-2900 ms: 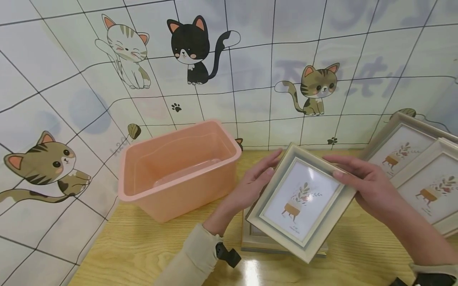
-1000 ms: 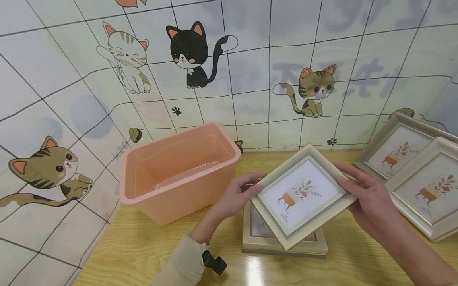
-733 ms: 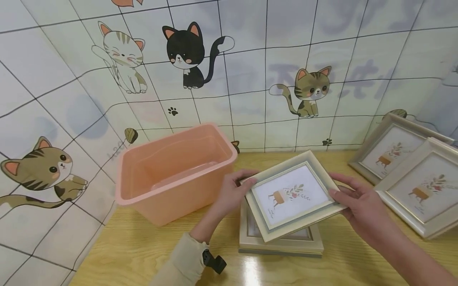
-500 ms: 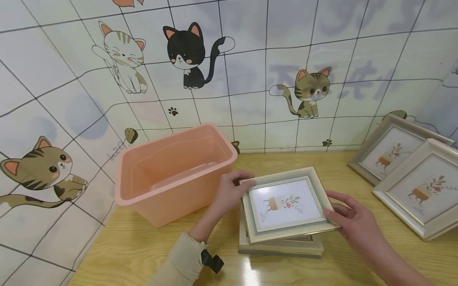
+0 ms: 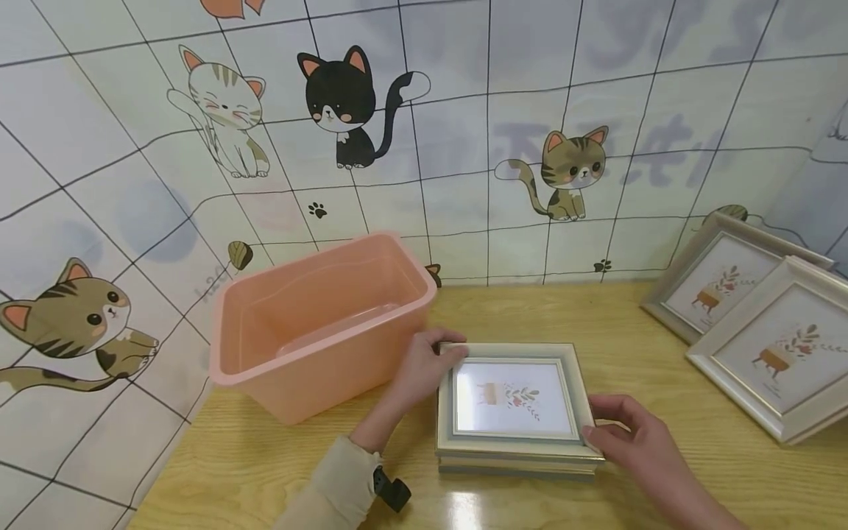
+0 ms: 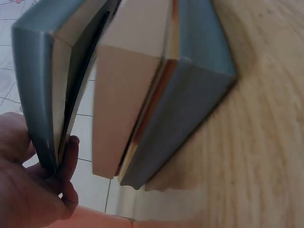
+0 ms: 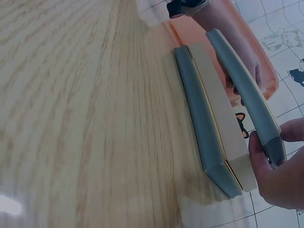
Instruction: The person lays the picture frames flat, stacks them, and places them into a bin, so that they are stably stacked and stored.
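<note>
A cream and grey-blue picture frame point(image 5: 510, 352), with a potted-plant print behind its glass, lies level over a small stack of frames point(image 5: 517, 465) on the wooden table. My left hand point(image 5: 419, 370) pinches its far left corner between thumb and fingers. At the right edge, my right hand point(image 5: 626, 434) grips it the same way. Both wrist views show a gap between the held frame point(image 6: 38, 99) and the stacked frames point(image 7: 206, 109) under it. In the right wrist view the thumb and fingers of my right hand point(image 7: 282, 183) hold one corner.
An open pink plastic bin point(image 5: 324, 368) stands left of the stack, close to my left hand. Two larger picture frames lean at the right: a rear one point(image 5: 676, 294) and a front one point(image 5: 735, 372). A cat-patterned wall covering point(image 5: 457, 213) rises behind the table.
Both hands have turned the held frame from a tilted, diagonal pose to sideways and lowered it over the stack. The bin and the leaning frames stay where they were.
</note>
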A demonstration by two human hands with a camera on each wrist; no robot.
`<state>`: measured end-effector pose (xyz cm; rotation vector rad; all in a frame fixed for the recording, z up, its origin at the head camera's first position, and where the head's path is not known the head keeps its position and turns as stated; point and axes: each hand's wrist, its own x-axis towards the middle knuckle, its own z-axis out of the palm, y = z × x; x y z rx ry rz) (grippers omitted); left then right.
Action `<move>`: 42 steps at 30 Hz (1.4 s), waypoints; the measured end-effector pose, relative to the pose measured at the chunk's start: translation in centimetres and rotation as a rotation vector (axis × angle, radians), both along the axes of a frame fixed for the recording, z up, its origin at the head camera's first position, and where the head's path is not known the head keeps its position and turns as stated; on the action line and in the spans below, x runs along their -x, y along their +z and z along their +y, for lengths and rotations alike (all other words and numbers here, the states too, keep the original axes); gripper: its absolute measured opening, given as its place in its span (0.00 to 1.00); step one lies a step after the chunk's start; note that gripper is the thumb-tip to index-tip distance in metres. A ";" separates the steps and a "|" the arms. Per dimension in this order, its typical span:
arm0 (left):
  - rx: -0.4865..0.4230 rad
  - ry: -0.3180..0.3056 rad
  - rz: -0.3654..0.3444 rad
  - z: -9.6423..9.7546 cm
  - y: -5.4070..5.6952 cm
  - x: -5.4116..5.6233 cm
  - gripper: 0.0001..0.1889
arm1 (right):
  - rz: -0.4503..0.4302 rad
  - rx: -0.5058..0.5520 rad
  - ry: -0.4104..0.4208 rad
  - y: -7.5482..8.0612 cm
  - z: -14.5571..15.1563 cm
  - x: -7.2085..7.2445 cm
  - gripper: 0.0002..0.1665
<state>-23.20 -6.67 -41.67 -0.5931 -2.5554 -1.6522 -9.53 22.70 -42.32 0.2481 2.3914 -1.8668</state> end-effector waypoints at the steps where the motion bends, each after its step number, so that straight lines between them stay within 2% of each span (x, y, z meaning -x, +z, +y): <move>1: 0.001 -0.005 -0.002 0.0 -0.2 0.1 0.10 | -0.005 -0.002 0.002 0.0 0.0 0.0 0.31; 7: 0.012 -0.004 -0.024 0.2 -0.7 0.2 0.09 | -0.031 -0.065 -0.002 0.3 -0.1 0.0 0.32; 14: 0.084 0.011 -0.036 0.4 -1.3 0.4 0.10 | -0.080 -0.072 -0.001 0.1 0.0 0.2 0.34; 21: 0.084 0.015 -0.039 0.4 -1.8 0.5 0.08 | -0.062 -0.061 -0.014 -0.4 0.1 0.2 0.34; 26: 0.086 0.020 -0.046 0.3 -1.9 0.5 0.08 | 0.021 -0.055 -0.017 -0.6 0.5 0.1 0.31; 35: 0.066 0.006 -0.063 0.2 -2.1 0.7 0.08 | 0.119 -0.046 0.081 0.0 2.7 0.4 0.26; 39: 0.065 0.015 -0.076 0.0 -2.1 0.8 0.08 | 0.289 -0.085 0.125 1.3 4.4 1.0 0.23; 42: 0.063 0.019 -0.086 -0.1 -2.1 0.8 0.08 | 0.435 -0.213 0.126 2.9 6.2 1.5 0.24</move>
